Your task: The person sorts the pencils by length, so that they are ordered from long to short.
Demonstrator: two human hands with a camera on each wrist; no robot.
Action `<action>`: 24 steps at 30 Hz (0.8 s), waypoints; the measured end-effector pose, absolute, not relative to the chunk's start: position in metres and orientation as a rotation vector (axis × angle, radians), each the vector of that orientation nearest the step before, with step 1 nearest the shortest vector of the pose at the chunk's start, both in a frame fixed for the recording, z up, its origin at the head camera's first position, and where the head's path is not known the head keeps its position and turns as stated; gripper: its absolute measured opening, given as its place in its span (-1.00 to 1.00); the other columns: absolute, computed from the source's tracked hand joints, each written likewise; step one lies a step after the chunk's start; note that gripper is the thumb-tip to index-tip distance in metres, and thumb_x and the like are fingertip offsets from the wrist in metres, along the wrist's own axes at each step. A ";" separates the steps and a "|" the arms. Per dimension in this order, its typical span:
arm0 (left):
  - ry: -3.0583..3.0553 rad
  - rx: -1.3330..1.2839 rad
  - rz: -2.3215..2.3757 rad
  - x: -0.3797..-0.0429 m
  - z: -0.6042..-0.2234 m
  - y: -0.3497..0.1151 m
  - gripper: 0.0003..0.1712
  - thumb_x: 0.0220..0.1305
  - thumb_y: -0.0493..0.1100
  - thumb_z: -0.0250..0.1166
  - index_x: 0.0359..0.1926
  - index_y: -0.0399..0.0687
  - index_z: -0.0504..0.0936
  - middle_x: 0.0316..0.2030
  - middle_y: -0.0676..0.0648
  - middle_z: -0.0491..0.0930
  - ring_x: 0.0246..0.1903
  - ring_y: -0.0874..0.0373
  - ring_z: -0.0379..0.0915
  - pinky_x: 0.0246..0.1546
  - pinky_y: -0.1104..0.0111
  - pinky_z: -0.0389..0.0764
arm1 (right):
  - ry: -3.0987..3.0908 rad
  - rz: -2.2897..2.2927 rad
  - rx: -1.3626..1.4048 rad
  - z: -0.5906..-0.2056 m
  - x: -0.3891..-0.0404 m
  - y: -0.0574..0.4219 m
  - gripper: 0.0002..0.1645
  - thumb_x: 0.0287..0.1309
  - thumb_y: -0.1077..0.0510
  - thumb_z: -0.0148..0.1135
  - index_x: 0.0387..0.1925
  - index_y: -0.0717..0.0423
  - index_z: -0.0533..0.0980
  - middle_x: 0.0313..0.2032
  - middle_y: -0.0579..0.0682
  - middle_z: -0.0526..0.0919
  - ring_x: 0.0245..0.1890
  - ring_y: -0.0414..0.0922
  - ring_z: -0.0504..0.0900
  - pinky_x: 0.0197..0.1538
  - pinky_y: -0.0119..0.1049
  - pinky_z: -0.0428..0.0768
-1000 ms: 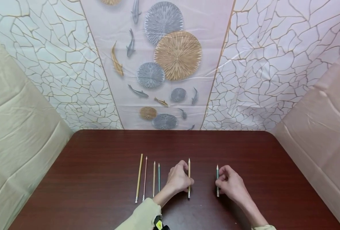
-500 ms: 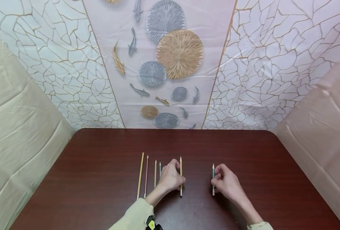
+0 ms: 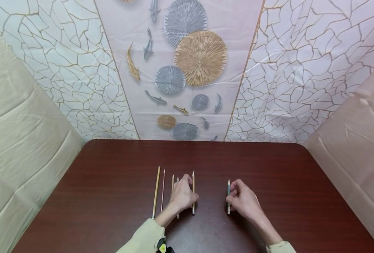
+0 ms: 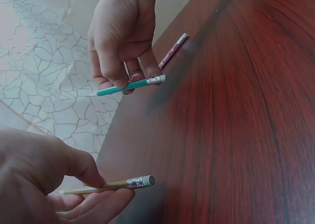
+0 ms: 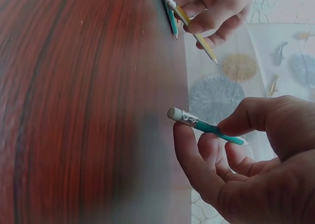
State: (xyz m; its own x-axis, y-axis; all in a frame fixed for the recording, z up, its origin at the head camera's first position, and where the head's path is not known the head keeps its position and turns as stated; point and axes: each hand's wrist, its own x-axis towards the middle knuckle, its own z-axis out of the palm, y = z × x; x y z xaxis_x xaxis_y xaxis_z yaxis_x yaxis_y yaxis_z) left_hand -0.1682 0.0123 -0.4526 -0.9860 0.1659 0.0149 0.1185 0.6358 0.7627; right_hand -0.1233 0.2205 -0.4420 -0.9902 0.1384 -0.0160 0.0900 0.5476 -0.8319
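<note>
My left hand [image 3: 182, 196] pinches a yellow pencil [image 3: 193, 180] between thumb and fingers, point away from me, just right of the row of pencils. In the left wrist view its white eraser [image 4: 148, 180] sticks out past my fingertips. Further right, my right hand [image 3: 246, 203] pinches a shorter green pencil [image 3: 229, 189], also point forward; its eraser [image 5: 174, 113] shows close up in the right wrist view. A pink patterned pencil [image 4: 173, 50] appears behind my right hand in the left wrist view.
Left of my hands lie a long yellow pencil [image 3: 156, 189], a slim pink pencil [image 3: 163, 186], a tan pencil [image 3: 173, 178] and a green pencil [image 3: 178, 215], partly hidden by my left hand and forearm. Patterned cloth [image 3: 256, 105] hangs behind the dark wooden table [image 3: 117, 196].
My left hand has carried the yellow pencil left, close to the row, now covering part of the tan and green pencils. My right hand has shifted slightly left with its green pencil.
</note>
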 end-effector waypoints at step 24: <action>2.884 0.282 1.103 -0.168 -0.455 -0.005 -0.58 -0.24 -0.41 0.43 -0.35 -0.22 0.39 -0.58 -0.09 0.43 -0.47 -0.17 0.54 -0.43 0.06 0.59 | -2.665 1.637 -0.089 -0.447 -0.130 0.187 -0.66 -0.18 0.52 0.19 -0.31 0.21 0.36 -0.51 -0.03 0.46 -0.64 -0.08 0.60 -0.57 -0.19 0.64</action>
State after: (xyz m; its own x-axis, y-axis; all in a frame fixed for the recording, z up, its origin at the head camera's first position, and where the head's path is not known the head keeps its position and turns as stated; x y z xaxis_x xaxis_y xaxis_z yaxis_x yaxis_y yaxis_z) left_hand -0.1675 -0.0045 -0.4547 -0.9826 0.1839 0.0266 0.1547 0.7306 0.6651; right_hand -0.1295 0.1869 -0.4473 -0.9983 0.0549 -0.0191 0.0418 0.4511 -0.8915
